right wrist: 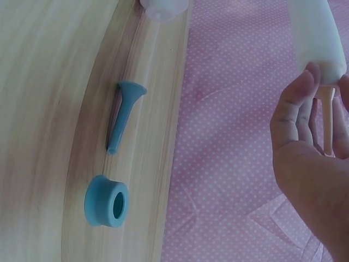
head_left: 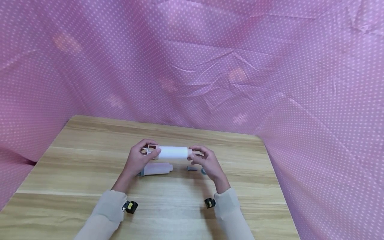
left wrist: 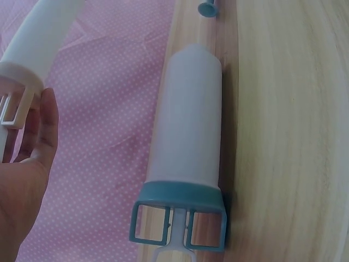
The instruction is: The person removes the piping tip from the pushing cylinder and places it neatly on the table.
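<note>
A large white syringe (head_left: 173,152) with beige ends is held level above the table between both hands. My left hand (head_left: 136,160) grips its beige handle end, where square finger loops (left wrist: 22,106) show in the left wrist view. At the other end, my right hand (head_left: 211,165) pinches the beige collar, with fingers around a thin beige nozzle (right wrist: 328,123). Below lies a second, whitish syringe (left wrist: 188,120) with a teal looped cap (left wrist: 180,195). To its right are a teal funnel-shaped nozzle (right wrist: 124,112) and a teal ring cap (right wrist: 106,202).
The wooden table (head_left: 168,213) carries these parts, its back edge meeting a pink dotted cloth (head_left: 192,66) that also hangs along both sides. Black wrist cameras sit on the sleeves.
</note>
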Available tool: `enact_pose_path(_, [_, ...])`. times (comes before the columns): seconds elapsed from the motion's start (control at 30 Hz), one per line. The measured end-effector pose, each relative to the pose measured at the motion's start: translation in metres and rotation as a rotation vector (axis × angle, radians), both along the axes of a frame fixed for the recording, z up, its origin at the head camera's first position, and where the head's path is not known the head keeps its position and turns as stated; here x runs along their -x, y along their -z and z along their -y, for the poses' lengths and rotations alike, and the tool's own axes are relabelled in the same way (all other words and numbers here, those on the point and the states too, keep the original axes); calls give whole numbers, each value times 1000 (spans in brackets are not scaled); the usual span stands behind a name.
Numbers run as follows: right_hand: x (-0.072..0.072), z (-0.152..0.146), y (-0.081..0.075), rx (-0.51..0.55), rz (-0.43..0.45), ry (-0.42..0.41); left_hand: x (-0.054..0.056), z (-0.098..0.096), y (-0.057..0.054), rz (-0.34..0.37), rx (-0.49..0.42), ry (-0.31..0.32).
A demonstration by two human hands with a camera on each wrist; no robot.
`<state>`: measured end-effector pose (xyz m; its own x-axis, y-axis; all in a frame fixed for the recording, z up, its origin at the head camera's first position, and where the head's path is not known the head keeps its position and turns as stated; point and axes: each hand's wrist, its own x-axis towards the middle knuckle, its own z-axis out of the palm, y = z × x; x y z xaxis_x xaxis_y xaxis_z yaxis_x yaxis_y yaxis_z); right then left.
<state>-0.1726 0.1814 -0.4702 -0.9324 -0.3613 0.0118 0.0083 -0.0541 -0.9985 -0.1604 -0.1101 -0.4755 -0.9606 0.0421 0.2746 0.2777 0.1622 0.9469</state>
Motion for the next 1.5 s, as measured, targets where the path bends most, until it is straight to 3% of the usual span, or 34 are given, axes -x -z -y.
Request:
enact_pose_path(0.4, [1,0,1,16,-30,27,-3,-2,-1,17,-6,8])
enact_pose_path(0.87, [2,-3,3,-19,72,-16,-4,-2,0,5,8,-6])
enact_pose_path(1.07, [0,-4,6,-9,52,-33,-5,-4,1,26,23,-21])
enact_pose_path(1.5, [0,0,4,47,34,30,-7,-4,4,0,-7,-11])
